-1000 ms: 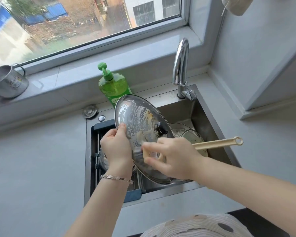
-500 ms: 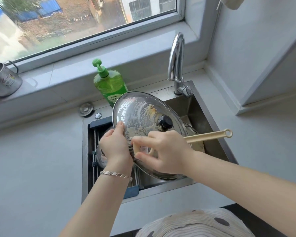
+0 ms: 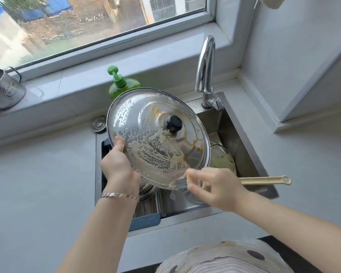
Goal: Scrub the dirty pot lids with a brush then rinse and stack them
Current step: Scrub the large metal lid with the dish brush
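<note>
Steel pot lid [image 3: 142, 138], sudsy and sauce-streaked, held tilted above the sink [image 3: 234, 138] by left hand [image 3: 118, 166] gripping its rim; right hand [image 3: 219, 186] clutching brush [image 3: 264, 180] at lower edge. Scrubbing apparently midway; rinsing, stacking ahead.

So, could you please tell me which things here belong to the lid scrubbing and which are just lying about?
In the job: the pot lid, gripped by the left hand; the brush, in the right hand; a second dirty lid in the sink; the faucet; the soap bottle.
Lying about: the metal mug on the sill; the metal stopper beside the sink.
</note>
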The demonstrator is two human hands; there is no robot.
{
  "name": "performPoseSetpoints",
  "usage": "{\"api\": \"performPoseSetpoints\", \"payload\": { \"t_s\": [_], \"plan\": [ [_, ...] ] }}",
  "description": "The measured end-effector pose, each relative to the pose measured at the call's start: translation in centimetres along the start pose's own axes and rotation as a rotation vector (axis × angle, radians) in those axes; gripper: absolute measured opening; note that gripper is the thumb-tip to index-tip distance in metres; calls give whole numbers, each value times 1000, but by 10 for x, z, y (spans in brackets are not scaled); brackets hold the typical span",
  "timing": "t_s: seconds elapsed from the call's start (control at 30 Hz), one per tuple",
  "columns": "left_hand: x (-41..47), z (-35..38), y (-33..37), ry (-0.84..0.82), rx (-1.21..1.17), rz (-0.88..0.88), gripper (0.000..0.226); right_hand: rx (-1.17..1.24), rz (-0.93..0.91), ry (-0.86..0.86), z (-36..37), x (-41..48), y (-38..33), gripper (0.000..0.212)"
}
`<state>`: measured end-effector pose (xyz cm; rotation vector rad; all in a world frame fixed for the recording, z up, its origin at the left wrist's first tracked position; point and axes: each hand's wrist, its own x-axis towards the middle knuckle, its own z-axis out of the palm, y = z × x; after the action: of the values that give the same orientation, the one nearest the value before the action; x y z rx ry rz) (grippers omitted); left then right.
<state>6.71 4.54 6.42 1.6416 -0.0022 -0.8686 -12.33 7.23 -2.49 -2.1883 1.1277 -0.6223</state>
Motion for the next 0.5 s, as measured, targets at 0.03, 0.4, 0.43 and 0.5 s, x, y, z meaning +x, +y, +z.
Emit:
{"api": "performPoseSetpoints", "payload": {
  "t_s": [0.03, 0.4, 0.43, 0.5],
  "plan": [
    [-1, 0, 0, -5, -6, -9, 23, 27, 136, 41, -5, 6, 9, 26],
    [2, -10, -4, 30, -16, -70, 20, 132, 596, 168, -7, 15, 31, 21],
    [0, -10, -6, 24, -20, -72, 20, 132, 603, 170, -8, 17, 30, 20],
    [-6, -8, -9, 12, -2, -62, 21, 102, 423, 86, -2, 19, 4, 14]
  ]
}}
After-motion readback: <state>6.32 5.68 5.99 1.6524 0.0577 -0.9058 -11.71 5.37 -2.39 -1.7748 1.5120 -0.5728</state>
